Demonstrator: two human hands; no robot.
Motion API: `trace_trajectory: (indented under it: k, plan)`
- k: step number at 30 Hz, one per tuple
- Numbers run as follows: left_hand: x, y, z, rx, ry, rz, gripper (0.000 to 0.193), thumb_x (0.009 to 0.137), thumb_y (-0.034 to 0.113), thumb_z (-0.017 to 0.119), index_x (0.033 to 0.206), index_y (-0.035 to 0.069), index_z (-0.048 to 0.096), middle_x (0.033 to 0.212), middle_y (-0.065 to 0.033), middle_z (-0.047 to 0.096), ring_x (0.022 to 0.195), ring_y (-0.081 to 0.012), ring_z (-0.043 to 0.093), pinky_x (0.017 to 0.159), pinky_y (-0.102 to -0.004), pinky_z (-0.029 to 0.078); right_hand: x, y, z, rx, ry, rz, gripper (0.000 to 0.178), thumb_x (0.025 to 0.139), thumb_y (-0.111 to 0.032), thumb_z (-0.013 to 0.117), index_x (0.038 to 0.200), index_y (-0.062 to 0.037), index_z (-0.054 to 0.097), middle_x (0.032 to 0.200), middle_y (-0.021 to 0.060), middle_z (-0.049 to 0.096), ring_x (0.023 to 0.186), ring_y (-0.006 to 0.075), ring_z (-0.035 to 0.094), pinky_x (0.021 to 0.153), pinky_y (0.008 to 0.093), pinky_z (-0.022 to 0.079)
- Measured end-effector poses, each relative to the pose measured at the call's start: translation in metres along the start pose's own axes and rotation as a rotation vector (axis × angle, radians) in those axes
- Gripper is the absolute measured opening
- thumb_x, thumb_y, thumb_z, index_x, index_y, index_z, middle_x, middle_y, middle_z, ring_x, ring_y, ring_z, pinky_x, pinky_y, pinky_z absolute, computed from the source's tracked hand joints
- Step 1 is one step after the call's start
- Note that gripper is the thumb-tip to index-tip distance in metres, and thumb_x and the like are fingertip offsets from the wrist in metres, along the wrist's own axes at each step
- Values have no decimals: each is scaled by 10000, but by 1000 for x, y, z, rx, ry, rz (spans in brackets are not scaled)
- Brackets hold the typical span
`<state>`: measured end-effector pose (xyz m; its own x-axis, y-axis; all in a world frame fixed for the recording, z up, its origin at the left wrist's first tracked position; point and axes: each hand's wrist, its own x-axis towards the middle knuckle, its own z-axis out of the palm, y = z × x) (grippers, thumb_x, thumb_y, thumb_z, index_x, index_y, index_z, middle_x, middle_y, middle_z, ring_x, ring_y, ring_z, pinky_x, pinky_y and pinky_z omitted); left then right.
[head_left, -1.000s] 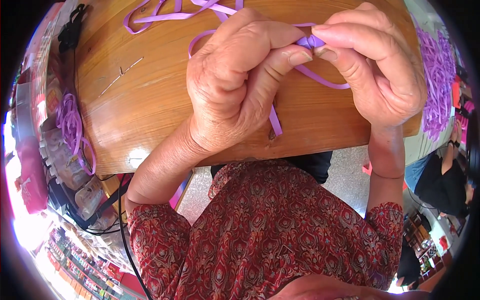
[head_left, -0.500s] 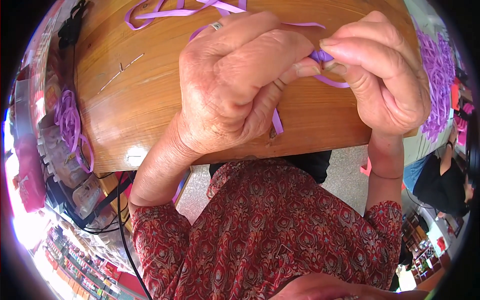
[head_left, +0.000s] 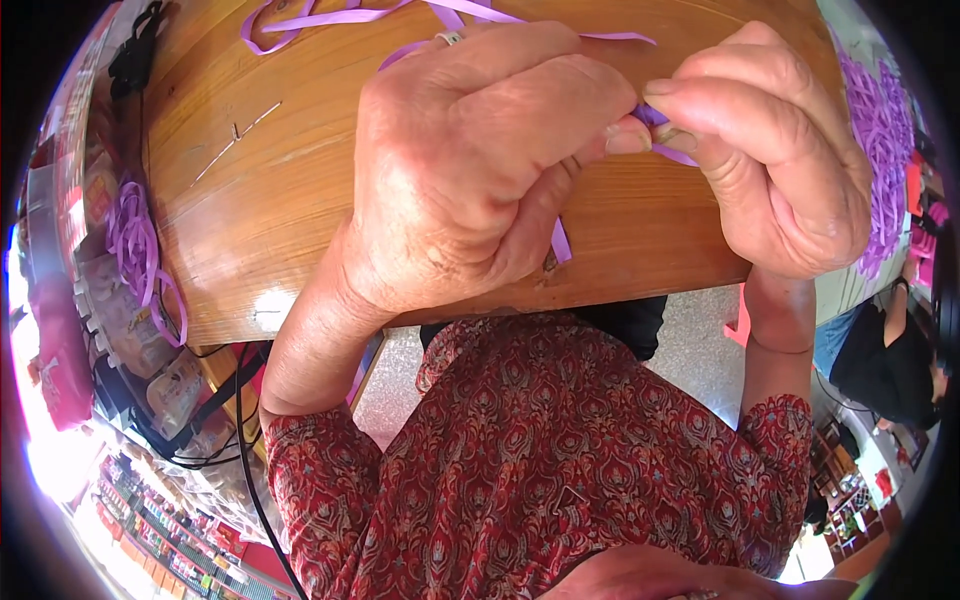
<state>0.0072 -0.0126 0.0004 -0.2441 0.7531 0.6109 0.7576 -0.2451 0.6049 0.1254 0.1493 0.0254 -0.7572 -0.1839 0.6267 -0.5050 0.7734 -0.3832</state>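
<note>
Above the wooden table (head_left: 290,200), my left hand (head_left: 470,170) and my right hand (head_left: 780,150) meet fingertip to fingertip. Both pinch a small folded piece of purple ribbon (head_left: 650,115) between thumb and forefinger. Most of the folded part is covered by the fingers. A ring sits on a finger of my left hand. Loose purple ribbon (head_left: 350,16) trails across the far side of the table, and one short end (head_left: 561,242) hangs below my left hand. A thin metal hook-like tool (head_left: 236,140) lies to the left, apart from both hands.
A looped bundle of purple ribbon (head_left: 135,235) hangs at the table's left edge. On the right, a large heap of purple strips (head_left: 880,160) covers a pale surface. A black cable (head_left: 245,470) runs down at the left. Another person (head_left: 880,350) is at the far right.
Both hands have shifted slightly to the right, still pinching the ribbon. Less of the folded ribbon shows between the fingertips now. The loose ribbon at the top has moved a little.
</note>
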Motion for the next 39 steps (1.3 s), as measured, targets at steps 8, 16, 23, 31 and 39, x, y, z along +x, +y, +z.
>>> trace_trajectory:
  k: [8,16,23,31,39]
  plan:
    - [2,-1,0,28,-30,58,146,754,61,696,870,-14,647,710,-75,582,611,-177,546,565,-249,427,5,-5,-15,-32,-221,45,175,763,28,644,933,53,614,863,160,593,714,223,559,592,288,447]
    - [6,5,-5,24,-43,-83,142,765,12,681,895,-14,629,748,-58,605,659,-135,554,602,-227,427,3,19,2,197,20,58,184,716,25,717,885,10,645,811,111,623,689,179,610,581,259,463]
    - [7,15,-1,-84,-23,-303,140,776,-36,661,912,-20,627,813,-50,621,737,-102,558,659,-200,428,5,-4,-5,460,-12,516,188,751,89,668,927,32,633,872,143,616,786,186,608,667,271,478]
    - [0,10,-2,-249,13,-444,145,789,-66,641,925,-19,626,886,-51,634,820,-96,569,738,-199,441,1,4,5,380,18,405,206,749,95,651,944,33,630,898,139,612,796,195,594,680,270,468]
    - [-5,-11,5,-378,41,-233,158,780,-84,641,921,-17,614,912,-70,637,845,-114,580,766,-217,454,-5,3,6,201,44,332,226,739,71,660,960,34,634,935,129,610,829,173,580,709,241,454]
